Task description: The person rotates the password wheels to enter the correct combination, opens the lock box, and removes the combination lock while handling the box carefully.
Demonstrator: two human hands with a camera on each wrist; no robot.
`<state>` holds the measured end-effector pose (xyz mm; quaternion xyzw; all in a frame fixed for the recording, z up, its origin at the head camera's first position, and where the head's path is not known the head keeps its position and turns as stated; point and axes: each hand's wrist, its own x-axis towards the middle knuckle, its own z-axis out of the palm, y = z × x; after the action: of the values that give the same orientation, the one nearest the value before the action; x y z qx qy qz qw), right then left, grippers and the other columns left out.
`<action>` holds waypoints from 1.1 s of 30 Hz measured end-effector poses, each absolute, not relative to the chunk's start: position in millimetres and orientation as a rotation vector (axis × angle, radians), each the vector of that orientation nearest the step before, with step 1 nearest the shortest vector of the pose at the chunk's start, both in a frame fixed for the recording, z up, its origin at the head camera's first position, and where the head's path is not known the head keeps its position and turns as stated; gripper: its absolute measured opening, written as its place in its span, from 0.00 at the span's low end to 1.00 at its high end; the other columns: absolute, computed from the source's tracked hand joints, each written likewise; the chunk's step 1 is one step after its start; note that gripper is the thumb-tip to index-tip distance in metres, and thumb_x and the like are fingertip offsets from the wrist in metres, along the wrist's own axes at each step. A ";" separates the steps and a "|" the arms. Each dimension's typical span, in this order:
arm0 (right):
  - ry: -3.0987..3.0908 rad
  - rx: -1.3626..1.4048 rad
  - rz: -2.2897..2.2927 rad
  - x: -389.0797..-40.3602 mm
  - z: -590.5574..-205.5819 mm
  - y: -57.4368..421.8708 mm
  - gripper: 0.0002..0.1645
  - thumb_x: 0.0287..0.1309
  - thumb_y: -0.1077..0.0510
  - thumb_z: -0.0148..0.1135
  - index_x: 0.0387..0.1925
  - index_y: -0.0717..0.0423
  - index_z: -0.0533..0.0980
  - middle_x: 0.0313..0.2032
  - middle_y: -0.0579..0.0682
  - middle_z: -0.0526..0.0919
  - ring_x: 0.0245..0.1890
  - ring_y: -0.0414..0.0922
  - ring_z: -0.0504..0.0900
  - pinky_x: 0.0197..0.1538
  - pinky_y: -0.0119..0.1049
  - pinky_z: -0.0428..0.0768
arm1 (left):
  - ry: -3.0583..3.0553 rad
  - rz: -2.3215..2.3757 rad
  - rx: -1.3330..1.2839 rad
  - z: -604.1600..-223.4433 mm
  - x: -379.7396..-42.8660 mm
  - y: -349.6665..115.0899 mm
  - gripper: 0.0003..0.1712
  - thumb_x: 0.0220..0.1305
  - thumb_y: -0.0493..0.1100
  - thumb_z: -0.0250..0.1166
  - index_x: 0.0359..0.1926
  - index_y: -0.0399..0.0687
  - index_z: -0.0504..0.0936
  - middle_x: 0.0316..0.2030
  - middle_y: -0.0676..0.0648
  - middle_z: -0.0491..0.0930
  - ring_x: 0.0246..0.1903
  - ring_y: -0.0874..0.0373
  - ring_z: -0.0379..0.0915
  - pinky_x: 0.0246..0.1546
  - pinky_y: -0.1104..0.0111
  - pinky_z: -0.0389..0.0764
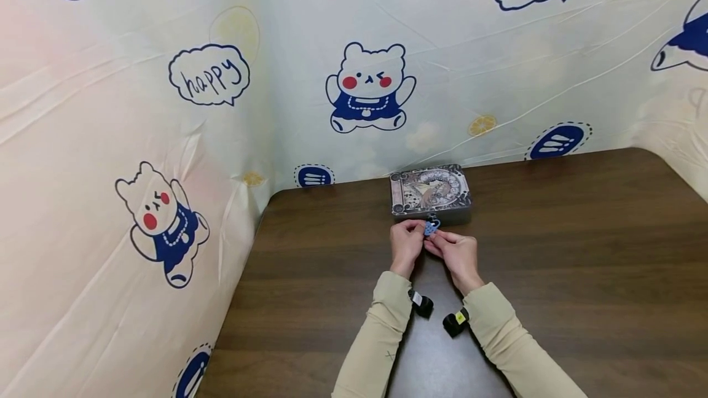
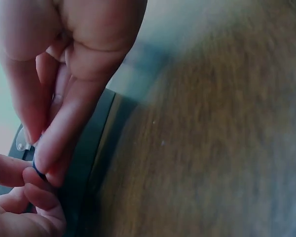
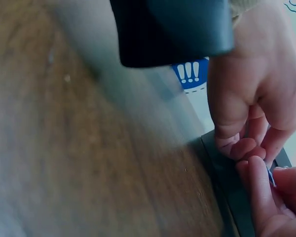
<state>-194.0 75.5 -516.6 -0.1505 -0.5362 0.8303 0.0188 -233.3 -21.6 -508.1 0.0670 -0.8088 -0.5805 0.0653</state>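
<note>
A small blue padlock (image 1: 430,228) with a curved shackle sits at the front of a patterned box (image 1: 428,192), close to the box's clasp (image 1: 432,217). My left hand (image 1: 406,243) pinches the padlock from the left between thumb and fingers. From the right, my right hand (image 1: 458,255) pinches it too, fingertips meeting those of the other hand. In the left wrist view a metal clasp (image 2: 22,140) shows beside the fingertips, which cover most of the padlock. Only a sliver of blue padlock (image 3: 271,177) appears in the right wrist view.
The box stands near the back edge of a dark wooden table (image 1: 581,263). Behind it and along the left hangs a pale printed cloth (image 1: 293,78) with bears and lettering. Black wrist cameras (image 1: 456,323) are strapped below both hands.
</note>
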 end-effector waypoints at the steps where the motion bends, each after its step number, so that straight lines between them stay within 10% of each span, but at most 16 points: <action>1: -1.656 -0.474 2.574 -193.7 -516.6 75.4 0.20 0.61 0.73 0.56 0.53 0.82 0.70 0.31 0.52 0.85 0.28 0.38 0.87 0.39 0.31 0.85 | -2.457 -1.713 0.200 -506.9 -232.7 -20.6 0.06 0.57 0.35 0.64 0.29 0.41 0.88 0.26 0.48 0.85 0.25 0.67 0.72 0.29 0.75 0.74; 33: -2.162 -0.330 2.422 -165.2 -491.2 139.6 0.21 0.59 0.70 0.60 0.52 0.81 0.72 0.35 0.52 0.86 0.30 0.35 0.86 0.39 0.28 0.84 | -2.416 -2.254 0.153 -504.1 -195.0 -6.7 0.03 0.55 0.32 0.69 0.31 0.34 0.85 0.21 0.42 0.84 0.17 0.64 0.77 0.20 0.77 0.76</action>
<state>-165.2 139.6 -491.2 -0.1009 -0.6613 0.7408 -0.0609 -195.0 -6.7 -504.1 0.0461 -0.7279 -0.6791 -0.0829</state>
